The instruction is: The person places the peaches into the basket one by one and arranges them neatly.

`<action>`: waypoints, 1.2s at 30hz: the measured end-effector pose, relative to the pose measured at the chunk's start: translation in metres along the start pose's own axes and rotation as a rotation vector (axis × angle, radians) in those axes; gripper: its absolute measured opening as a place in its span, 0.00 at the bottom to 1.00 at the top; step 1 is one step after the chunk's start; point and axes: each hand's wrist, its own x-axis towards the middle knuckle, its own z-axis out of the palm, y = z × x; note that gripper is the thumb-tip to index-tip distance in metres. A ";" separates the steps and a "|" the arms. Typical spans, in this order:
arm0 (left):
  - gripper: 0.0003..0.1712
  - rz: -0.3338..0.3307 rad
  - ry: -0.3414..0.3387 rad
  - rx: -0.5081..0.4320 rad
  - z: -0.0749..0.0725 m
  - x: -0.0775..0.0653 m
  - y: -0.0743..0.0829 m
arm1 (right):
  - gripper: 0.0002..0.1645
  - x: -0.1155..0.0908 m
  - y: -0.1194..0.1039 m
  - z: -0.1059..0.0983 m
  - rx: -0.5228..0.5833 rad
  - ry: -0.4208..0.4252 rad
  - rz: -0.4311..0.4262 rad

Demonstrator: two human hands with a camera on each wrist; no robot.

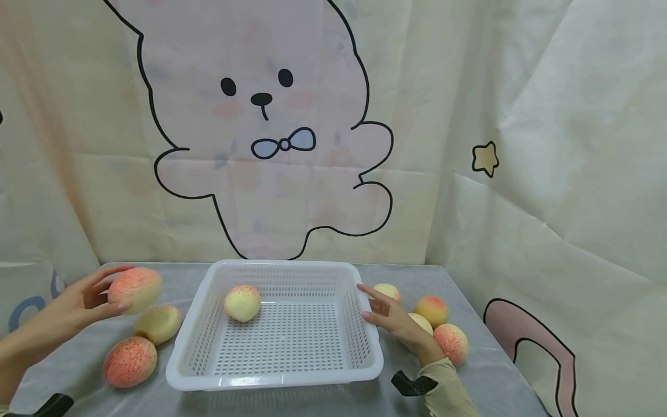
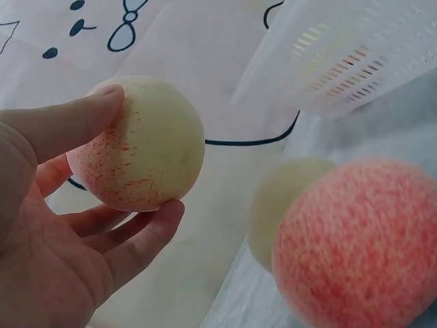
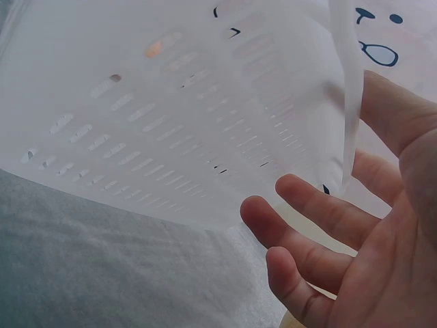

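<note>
My left hand point(image 1: 83, 298) grips a pink and pale yellow peach point(image 1: 136, 289), holding it above the table left of the white plastic basket point(image 1: 276, 379). In the left wrist view, the thumb lies on one side of the peach point(image 2: 147, 147) and the fingertips on the other. Below that hand lie a yellowish peach point(image 1: 158, 324) and a redder peach point(image 1: 129, 362). One pale peach point(image 1: 242, 303) sits inside the basket at its left. My right hand point(image 1: 398, 324) holds the basket's right rim; in the right wrist view, several fingers point(image 3: 311, 256) lie outside the wall.
Right of the basket, partly behind my right hand, are several more peaches, including an orange-yellow peach point(image 1: 431, 310) and a pink peach point(image 1: 451, 343). A grey cloth point(image 1: 469, 301) covers the table. Behind stands a curtain point(image 1: 411, 191) with a cartoon bear.
</note>
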 end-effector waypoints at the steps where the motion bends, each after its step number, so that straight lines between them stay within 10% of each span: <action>1: 0.35 -0.004 0.000 0.004 0.000 0.001 0.003 | 0.39 0.000 0.000 0.000 0.000 0.000 0.000; 36: 0.33 0.148 -0.141 -0.057 0.044 0.056 0.110 | 0.40 -0.002 -0.001 -0.001 0.030 -0.025 -0.010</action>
